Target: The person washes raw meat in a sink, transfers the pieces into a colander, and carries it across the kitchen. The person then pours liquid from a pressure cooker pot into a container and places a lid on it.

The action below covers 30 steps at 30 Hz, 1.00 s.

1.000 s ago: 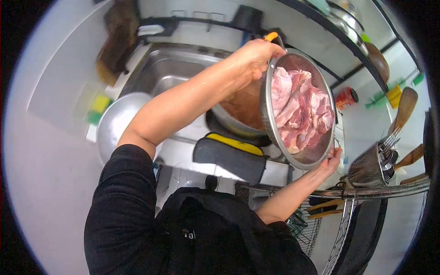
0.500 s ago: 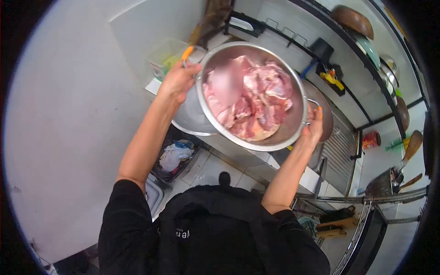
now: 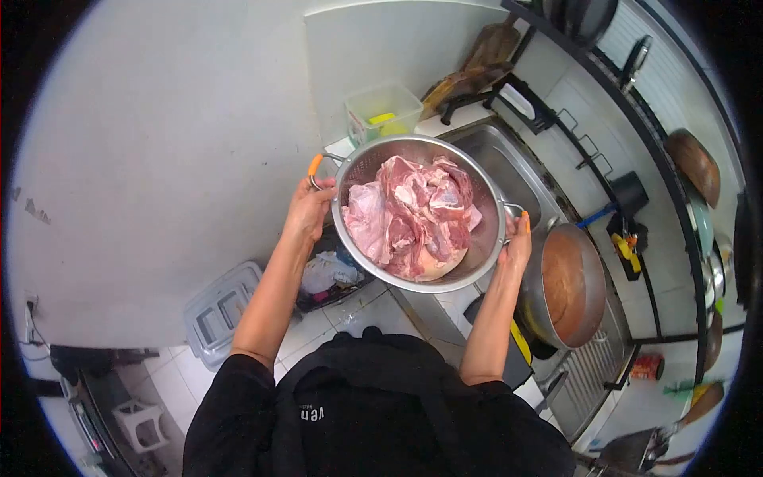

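Left hand (image 3: 312,208) and right hand (image 3: 515,242) both gripped a big metal bowl with holes (image 3: 481,245), one on each side. The left hand was curled round a handle with an orange grip (image 3: 315,164), and the right hand held another handle (image 3: 525,222) across from it. The bowl was up in the air, over the front edge of the tabletop (image 3: 457,308), and hid part of the sink (image 3: 497,151). Raw pink and red meat (image 3: 417,215) lay in a heap inside. A pot (image 3: 534,296) of brown liquid (image 3: 564,286) was near the right hand. One clear box (image 3: 401,119) stood at the tabletop's left end.
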Each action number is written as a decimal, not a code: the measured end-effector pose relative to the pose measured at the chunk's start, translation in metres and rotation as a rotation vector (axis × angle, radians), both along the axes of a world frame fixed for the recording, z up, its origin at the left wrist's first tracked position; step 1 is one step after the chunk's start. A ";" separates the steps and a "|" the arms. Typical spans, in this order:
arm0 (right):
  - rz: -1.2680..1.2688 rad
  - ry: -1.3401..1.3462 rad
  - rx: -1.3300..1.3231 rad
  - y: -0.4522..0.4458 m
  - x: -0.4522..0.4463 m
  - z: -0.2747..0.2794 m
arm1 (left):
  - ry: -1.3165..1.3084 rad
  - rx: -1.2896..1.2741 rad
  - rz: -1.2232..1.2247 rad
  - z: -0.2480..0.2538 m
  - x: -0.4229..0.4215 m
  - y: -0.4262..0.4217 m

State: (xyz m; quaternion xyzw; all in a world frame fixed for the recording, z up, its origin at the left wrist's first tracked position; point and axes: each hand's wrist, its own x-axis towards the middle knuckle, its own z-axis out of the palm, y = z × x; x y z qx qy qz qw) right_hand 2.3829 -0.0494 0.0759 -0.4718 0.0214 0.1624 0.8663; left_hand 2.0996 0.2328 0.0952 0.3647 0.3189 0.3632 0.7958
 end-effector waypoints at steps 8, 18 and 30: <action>0.342 -0.128 -0.069 0.004 -0.026 0.007 | 0.026 -0.047 0.070 -0.017 0.004 -0.020; 0.511 -0.400 -0.666 0.004 -0.038 0.048 | 0.306 -0.041 -0.244 0.023 -0.026 -0.034; 0.975 -0.387 -0.453 0.050 -0.210 0.022 | 0.067 -0.036 0.326 -0.042 -0.292 -0.157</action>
